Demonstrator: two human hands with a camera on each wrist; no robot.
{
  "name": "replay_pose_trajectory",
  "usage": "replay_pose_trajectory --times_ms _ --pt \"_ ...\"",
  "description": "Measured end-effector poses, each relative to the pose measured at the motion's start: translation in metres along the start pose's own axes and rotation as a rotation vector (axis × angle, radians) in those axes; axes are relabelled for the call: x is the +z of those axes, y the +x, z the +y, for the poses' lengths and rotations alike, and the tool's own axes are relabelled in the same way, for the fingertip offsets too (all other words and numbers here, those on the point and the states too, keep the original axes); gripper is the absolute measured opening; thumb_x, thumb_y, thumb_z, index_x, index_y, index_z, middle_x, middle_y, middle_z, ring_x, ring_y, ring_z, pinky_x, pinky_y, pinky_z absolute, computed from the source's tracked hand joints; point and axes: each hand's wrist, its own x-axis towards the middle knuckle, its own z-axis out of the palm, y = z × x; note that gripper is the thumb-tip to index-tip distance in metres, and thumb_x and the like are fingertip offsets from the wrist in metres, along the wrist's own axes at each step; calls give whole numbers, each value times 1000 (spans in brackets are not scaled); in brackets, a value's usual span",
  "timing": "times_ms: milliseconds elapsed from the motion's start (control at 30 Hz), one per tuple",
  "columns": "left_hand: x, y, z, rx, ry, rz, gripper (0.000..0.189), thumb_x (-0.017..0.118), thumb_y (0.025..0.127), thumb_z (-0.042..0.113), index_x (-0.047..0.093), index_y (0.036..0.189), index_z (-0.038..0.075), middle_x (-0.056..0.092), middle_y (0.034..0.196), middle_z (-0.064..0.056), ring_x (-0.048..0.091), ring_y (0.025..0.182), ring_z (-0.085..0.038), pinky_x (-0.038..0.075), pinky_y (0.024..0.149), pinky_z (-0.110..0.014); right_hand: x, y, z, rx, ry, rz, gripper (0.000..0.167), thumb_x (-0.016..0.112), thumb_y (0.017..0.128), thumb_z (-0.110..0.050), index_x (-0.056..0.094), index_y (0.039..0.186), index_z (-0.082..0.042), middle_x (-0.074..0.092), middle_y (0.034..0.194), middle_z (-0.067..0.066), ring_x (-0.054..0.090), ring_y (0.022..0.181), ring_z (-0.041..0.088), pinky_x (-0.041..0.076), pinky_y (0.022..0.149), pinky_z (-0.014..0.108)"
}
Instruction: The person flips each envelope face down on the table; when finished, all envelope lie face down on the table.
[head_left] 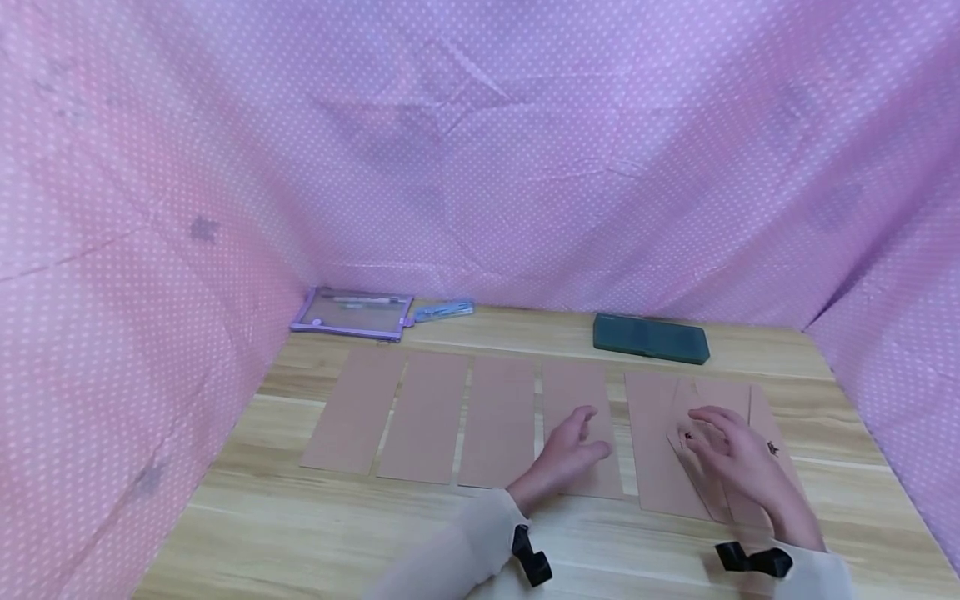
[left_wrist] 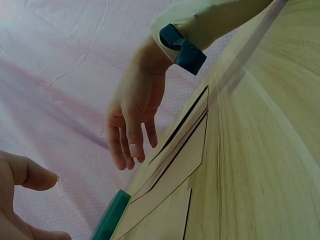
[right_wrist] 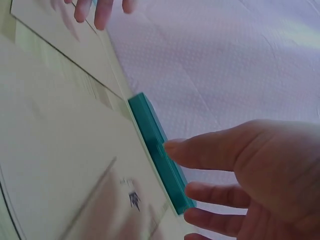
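A cloth-walled booth: pink dotted fabric (head_left: 480, 183) hangs around three sides of a wood-grain tabletop (head_left: 262, 521).

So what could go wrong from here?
1. The right hand hovers over overlapping brown envelopes; a grab might lift or drag more than one.
2. The left hand hovers over the fourth envelope from the left; a brush could push it across the narrow gap onto the third.
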Motion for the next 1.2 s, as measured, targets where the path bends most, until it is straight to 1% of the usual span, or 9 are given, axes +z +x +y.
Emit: replay_pose_trajectory --times_ms 67,333,433,600,700,833,900,1000,1200 --pt "3 1 2 -2 -1 0 63 64 88 26 45 147 11 53 148 -20 52 137 -35 45 110 -51 -1 -2 4 1 -9 -2 38 75 86 -9 64 120 4 60 125 29 52 111 37 25 90 -1" --pt "18 5 11 -23 -51 -3 63 65 88 27 45 147 14 51 152 -9 52 137 -31 46 111 -48 -4 -5 15 29 7 -29 43 72 89 -11 60 126 6 51 133 36 47 120 53 5 102 -4" --pt "25 7 12 -26 -66 -2 62 66 87 26 47 146 15 53 149 -11 53 136 -30 47 109 -47 -3 -7 17 39 13 -55 44 72 88 -11 59 126 7 49 134 38 46 122 56 20 123 27" --pt "33 10 12 -26 -68 10 60 68 87 24 49 144 16 55 147 -9 54 132 -27 48 107 -43 -2 -11 24 22 5 -83 47 74 86 -11 59 127 7 48 135 40 44 121 58 32 97 73" --pt "38 11 12 -23 -68 17 60 68 86 23 50 143 16 55 148 -7 53 133 -27 47 108 -40 1 -14 29 -24 -7 -52 48 76 83 -10 60 126 5 50 135 37 46 123 51 25 123 45" --pt "45 12 13 -31 -84 16 61 68 85 23 51 143 17 54 149 -5 52 136 -27 45 110 -40 3 -18 35 -83 13 -15 50 78 80 -7 61 126 2 49 137 35 40 137 35 7 116 6" --pt "48 12 14 -41 -86 13 60 68 85 23 51 143 18 54 149 -3 52 136 -26 45 111 -40 3 -19 36 -86 45 -25 52 78 80 -7 59 128 2 47 139 37 33 144 41 9 129 34" --pt "51 11 17 -51 -84 14 59 69 85 24 52 142 19 54 149 -1 51 137 -24 45 111 -40 2 -19 36 -61 80 -56 55 78 81 -9 58 130 2 42 143 40 24 140 64 8 113 78" --pt "57 12 20 -63 -101 14 59 68 85 28 52 142 22 52 150 1 47 141 -20 41 114 -42 1 -19 39 -35 41 -92 51 78 82 -14 59 128 -1 42 142 40 32 129 68 19 100 83"
